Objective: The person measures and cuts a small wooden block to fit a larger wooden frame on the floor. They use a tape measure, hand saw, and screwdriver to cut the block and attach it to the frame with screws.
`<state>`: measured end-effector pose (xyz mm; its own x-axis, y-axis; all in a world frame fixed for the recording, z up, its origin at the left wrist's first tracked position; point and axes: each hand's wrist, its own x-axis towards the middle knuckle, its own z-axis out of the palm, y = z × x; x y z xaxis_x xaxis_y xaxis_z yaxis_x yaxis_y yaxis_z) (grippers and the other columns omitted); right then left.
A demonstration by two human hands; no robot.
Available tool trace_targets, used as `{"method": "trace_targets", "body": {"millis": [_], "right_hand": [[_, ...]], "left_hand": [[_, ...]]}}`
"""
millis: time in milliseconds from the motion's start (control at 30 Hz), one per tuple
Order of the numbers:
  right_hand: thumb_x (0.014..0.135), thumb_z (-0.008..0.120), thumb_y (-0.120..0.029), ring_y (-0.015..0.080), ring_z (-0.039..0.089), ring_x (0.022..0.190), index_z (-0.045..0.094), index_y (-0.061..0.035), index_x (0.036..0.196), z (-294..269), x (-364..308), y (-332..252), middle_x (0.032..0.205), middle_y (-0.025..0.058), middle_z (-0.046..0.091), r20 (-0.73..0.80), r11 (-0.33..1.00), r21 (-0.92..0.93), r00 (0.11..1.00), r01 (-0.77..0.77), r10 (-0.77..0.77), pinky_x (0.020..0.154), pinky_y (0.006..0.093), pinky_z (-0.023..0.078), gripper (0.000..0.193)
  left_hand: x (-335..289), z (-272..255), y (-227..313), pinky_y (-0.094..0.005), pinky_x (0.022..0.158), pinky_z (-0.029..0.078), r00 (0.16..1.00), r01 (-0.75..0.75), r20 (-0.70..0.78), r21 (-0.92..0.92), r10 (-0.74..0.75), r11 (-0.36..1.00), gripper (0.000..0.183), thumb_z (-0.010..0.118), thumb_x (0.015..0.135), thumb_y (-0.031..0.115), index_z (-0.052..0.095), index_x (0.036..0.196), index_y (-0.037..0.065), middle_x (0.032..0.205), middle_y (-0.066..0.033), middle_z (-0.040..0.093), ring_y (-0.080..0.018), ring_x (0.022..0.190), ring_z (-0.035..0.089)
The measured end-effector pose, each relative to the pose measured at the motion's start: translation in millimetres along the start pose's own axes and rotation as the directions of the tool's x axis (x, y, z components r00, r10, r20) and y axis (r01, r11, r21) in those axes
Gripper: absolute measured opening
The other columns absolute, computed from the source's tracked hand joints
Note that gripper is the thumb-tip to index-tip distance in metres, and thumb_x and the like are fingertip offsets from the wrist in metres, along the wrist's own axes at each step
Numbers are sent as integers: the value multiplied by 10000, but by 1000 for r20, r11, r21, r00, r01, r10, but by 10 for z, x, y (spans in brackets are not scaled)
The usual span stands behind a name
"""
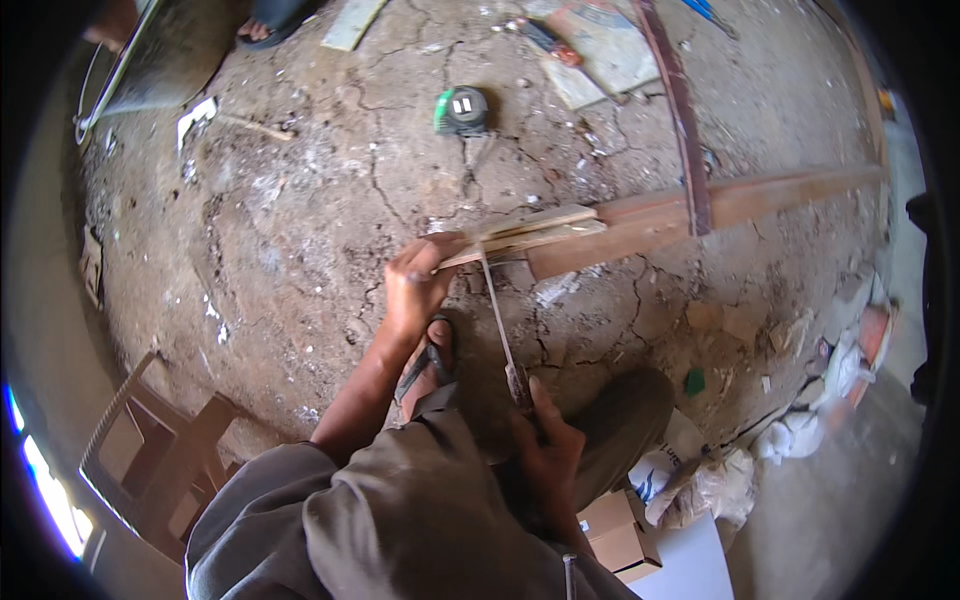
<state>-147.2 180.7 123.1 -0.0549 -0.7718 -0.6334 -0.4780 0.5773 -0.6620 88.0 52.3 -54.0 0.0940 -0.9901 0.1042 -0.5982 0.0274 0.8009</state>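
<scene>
My left hand [420, 270] is closed round the left end of some thin pale wood strips [540, 232], which lie partly over a long brown wooden beam [770, 205]. In my right hand [550, 437] is the dark handle of a handsaw [499, 310]. Its narrow blade runs up and away from me and meets the strips just right of my left hand. Whether the teeth have cut into the wood is too small to tell. A sandalled foot [437, 345] of mine stands on the ground below the strips.
A green and black tape measure [462, 110] lies beyond the strips. A dark red bar [680, 110] crosses the beam. At the far right a red-handled tool [552, 45] rests on a pale tile [610, 60]. A brown plastic chair [165, 450] stands left, a cardboard box [617, 535] nearby right.
</scene>
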Motion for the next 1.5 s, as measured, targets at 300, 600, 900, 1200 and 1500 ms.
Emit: {"method": "trace_targets", "body": {"millis": [300, 600, 900, 1200, 1500], "right_hand": [[934, 753, -87, 226, 754, 1078, 636, 13, 1398, -9, 5, -43, 1181, 235, 752, -6, 996, -60, 998, 66, -67, 901, 330, 563, 489], [933, 733, -81, 219, 757, 1040, 625, 72, 1373, 32, -28, -6, 1163, 272, 742, -46, 988, -72, 989, 135, -139, 885, 339, 562, 478], [915, 748, -111, 117, 721, 873, 646, 29, 1381, 109, 218, -46, 1103, 214, 775, -34, 988, -146, 998, 47, -52, 761, 289, 551, 496], [907, 760, -103, 91, 644, 842, 640, 67, 1368, 180, 50, 305, 1081, 201, 779, -134, 988, -64, 980, 137, -145, 751, 271, 533, 506], [923, 711, -83, 110, 642, 838, 643, 88, 1343, 201, 62, 188, 1063, 215, 768, -93, 998, -46, 995, 35, -39, 775, 294, 540, 459]], "left_hand": [[45, -15, 87, -347, 802, 632, 997, 71, -28, 22, -70, 997, 212, 824, 794, -9, 781, 993, 52, 1066, -107, 799, -249, 951, 778], [-15, 15, 24, -393, 803, 624, 999, 19, -40, -17, -19, 1000, 348, 713, 737, -72, 768, 1041, 89, 1091, -76, 785, -295, 940, 753], [-58, 7, -74, -408, 839, 604, 1000, -20, 3, -42, 20, 999, 426, 716, 693, -48, 742, 1097, 85, 1132, -84, 768, -301, 932, 733], [-48, -11, -37, -397, 823, 612, 1000, 11, 0, -72, -11, 997, 349, 752, 718, -24, 755, 1052, 76, 1117, -89, 771, -293, 946, 736], [-32, -20, -43, -405, 846, 604, 1000, 1, 1, -50, -1, 999, 412, 731, 686, -48, 741, 1082, 65, 1124, -99, 767, -313, 961, 733]]}}
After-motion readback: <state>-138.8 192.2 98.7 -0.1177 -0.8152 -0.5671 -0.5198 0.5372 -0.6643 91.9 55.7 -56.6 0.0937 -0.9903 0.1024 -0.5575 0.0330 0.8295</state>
